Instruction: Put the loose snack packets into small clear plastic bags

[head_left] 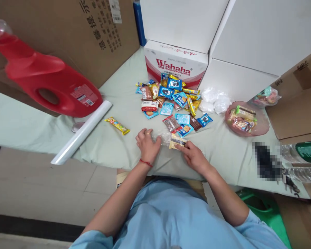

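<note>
My left hand [147,143] rests on the pale green cloth with its fingers closed on the left end of a clear plastic bag [163,137]. A yellow and black snack packet [177,141] lies at the mouth of that bag, and my right hand [193,155] pinches it. A pile of small wrapped snacks [171,100] lies just beyond both hands. One yellow snack bar [118,125] lies apart to the left.
A red detergent jug [45,81] lies at the left beside a white roll [81,133]. A Wahaha box [175,62] and white cartons [261,38] stand behind. A pink plate of snacks [261,128], crumpled clear bags [214,100] and bottles [304,154] are at the right.
</note>
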`<state>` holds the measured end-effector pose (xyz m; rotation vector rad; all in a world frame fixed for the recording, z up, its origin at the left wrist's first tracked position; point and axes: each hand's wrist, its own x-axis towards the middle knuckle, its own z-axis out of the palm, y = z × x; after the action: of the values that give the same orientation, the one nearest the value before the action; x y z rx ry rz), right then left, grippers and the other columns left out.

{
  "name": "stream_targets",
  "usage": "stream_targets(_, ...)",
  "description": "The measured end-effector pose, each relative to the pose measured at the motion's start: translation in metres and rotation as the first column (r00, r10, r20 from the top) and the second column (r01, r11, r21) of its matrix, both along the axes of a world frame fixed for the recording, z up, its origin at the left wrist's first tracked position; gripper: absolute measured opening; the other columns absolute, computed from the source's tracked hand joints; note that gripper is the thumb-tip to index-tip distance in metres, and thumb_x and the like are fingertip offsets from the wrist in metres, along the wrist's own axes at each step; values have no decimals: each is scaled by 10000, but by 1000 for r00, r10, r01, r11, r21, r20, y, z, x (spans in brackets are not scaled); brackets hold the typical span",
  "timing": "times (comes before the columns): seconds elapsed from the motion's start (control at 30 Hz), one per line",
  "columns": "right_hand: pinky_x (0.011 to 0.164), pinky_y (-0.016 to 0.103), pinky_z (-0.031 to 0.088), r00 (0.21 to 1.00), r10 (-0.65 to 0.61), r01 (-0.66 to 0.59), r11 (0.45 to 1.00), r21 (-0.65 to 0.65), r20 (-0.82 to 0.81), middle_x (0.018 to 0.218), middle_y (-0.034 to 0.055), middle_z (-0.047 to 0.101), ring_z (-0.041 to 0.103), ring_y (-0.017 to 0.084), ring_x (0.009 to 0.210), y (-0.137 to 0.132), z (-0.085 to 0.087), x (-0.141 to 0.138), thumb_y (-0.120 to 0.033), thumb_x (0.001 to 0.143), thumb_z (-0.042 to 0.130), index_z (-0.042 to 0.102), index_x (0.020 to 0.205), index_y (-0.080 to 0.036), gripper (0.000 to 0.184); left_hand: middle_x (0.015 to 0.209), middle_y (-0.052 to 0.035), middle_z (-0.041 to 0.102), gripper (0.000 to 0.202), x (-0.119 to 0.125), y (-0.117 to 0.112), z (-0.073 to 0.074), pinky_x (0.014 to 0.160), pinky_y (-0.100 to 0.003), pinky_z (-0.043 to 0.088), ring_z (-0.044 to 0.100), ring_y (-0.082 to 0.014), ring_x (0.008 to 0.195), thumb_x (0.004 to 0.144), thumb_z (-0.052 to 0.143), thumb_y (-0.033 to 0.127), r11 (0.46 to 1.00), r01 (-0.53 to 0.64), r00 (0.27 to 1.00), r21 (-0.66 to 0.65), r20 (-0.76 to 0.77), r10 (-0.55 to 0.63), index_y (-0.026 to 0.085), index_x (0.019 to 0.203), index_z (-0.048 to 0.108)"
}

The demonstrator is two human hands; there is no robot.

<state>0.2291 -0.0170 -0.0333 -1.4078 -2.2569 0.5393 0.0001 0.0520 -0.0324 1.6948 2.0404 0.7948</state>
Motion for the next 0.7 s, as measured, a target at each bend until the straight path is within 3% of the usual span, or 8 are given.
stream_targets(0.1, 770, 279, 499, 998, 15, -13, 999, 32, -60, 970, 38, 505, 547, 179, 863, 0, -2, 5, -56, 935, 454, 560, 1475, -349, 624, 1574, -194, 414, 429, 13, 10, 5, 1165, -631, 342, 313, -414, 1485, 845, 627, 358, 990, 138, 990, -18, 29, -138, 190, 1239, 661)
stream_targets(0.17, 767, 282, 509, 995, 18, -14, 999, 44, -96, 967, 36, 505, 558, 176, 859, 0, -3, 6, -56, 942, 458, 546, 1488, -368, 635, 1585, -155, 437, 289, 18, 16, 7, 1209, -646, 272, 223, -431, 1540, 788, 690, 349, 965, 257, 966, -54, 45, -255, 205, 1037, 714)
stream_targets(0.23, 763, 284, 515, 993, 11, -5, 999, 48, -120, 967, 37, 506, 564, 174, 853, 0, -3, 7, -54, 941, 463, 547, 1488, -376, 641, 1485, -133, 553, 138, 18, 19, 8, 1212, -615, 290, 295, -419, 1517, 736, 710, 302, 942, 326, 940, -75, 131, -314, 203, 826, 673)
stream_targets(0.33, 749, 281, 511, 991, -7, 13, 999, 45, -130, 952, 36, 501, 560, 172, 841, 0, -3, 5, -45, 926, 465, 580, 1461, -359, 631, 1109, -88, 714, 111, 12, 15, 13, 1017, -455, 514, 637, -289, 1166, 736, 630, 237, 950, 310, 877, -43, 397, -269, 215, 718, 522)
stream_targets(0.43, 735, 280, 497, 992, -6, 12, 999, 52, -127, 936, 39, 499, 552, 177, 833, 2, -2, -1, -44, 912, 461, 642, 1388, -306, 573, 856, -17, 685, 166, 10, 0, 25, 788, -312, 545, 660, -176, 831, 759, 579, 212, 969, 242, 815, 57, 530, -235, 232, 700, 425)
stream_targets(0.57, 744, 300, 497, 995, -62, 61, 998, -13, -80, 939, 54, 535, 553, 197, 844, 4, 1, -9, -105, 929, 469, 726, 1164, -246, 376, 973, -54, 741, 87, 33, -32, 42, 886, -348, 531, 686, -198, 952, 837, 539, 163, 884, 416, 839, 214, 285, -464, 219, 871, 596)
stream_targets(0.63, 786, 329, 517, 992, -91, 85, 994, -69, -92, 991, 75, 577, 577, 220, 911, 2, 6, -8, -127, 911, 504, 724, 1088, -231, 302, 1190, -112, 744, 281, 47, -48, 44, 1034, -440, 485, 656, -258, 1179, 893, 555, 207, 795, 572, 801, 200, 71, -594, 196, 1161, 637)
stream_targets(0.7, 890, 378, 532, 983, -62, 43, 993, -114, -172, 1107, 105, 619, 600, 250, 1052, -1, 13, -1, -133, 894, 531, 710, 1124, -229, 307, 1387, -157, 669, 461, 57, -60, 41, 1155, -520, 380, 559, -293, 1360, 945, 543, 262, 716, 676, 736, 173, -97, -671, 161, 1396, 540)
